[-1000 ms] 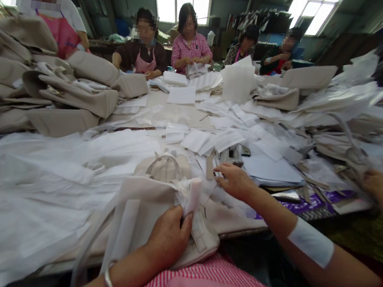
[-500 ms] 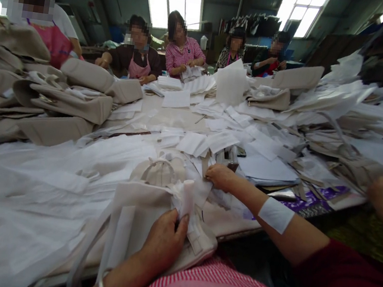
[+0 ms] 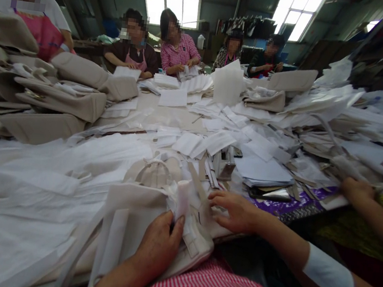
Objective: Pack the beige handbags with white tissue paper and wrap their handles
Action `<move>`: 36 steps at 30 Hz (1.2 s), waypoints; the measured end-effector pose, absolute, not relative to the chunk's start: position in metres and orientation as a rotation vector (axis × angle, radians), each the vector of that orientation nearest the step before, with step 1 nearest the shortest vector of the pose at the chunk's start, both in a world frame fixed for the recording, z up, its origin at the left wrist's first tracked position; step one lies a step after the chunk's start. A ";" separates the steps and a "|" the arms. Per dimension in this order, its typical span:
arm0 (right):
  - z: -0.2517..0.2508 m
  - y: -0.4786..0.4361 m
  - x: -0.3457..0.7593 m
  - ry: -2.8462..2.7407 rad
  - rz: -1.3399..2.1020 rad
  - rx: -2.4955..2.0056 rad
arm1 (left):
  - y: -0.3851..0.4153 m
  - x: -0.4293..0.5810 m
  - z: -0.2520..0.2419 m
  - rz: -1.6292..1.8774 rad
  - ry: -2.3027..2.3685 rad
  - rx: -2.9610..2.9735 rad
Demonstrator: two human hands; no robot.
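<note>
A pale beige handbag [image 3: 143,198] lies at the table's front edge before me, its straps hanging toward my apron. My left hand [image 3: 160,239] is closed, thumb against fingers, around the base of a pinkish-white wrapped roll [image 3: 183,197] that stands up from the bag and looks like a covered handle. To the right of it, my right hand [image 3: 235,211] has its fingers apart beside a narrow beige strip [image 3: 197,182]; whether the fingertips touch the strip is unclear. Behind the bag sits a rounded beige piece with a loop handle [image 3: 154,171].
Beige handbags [image 3: 59,96] are heaped at left. White sheets [image 3: 191,143] and clear plastic cover much of the table. A small box [image 3: 226,162] and a paper stack [image 3: 262,170] lie ahead. At right, a nearby person's hand [image 3: 356,190] reaches in; several people work across the table.
My right hand has drawn back from the small box toward me, its fingers spreading. My left hand keeps its grip. The nearby person's hand at right has moved farther over the table.
</note>
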State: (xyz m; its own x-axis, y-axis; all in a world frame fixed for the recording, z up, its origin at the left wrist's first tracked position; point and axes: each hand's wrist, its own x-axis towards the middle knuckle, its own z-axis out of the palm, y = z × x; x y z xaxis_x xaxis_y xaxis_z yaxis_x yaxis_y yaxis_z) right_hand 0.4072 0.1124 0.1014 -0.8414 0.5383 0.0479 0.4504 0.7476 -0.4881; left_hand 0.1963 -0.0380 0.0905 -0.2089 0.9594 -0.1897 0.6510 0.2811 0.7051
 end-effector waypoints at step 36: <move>0.065 0.163 0.322 -1.051 1.900 -0.876 | -0.036 0.195 0.088 0.715 1.893 1.386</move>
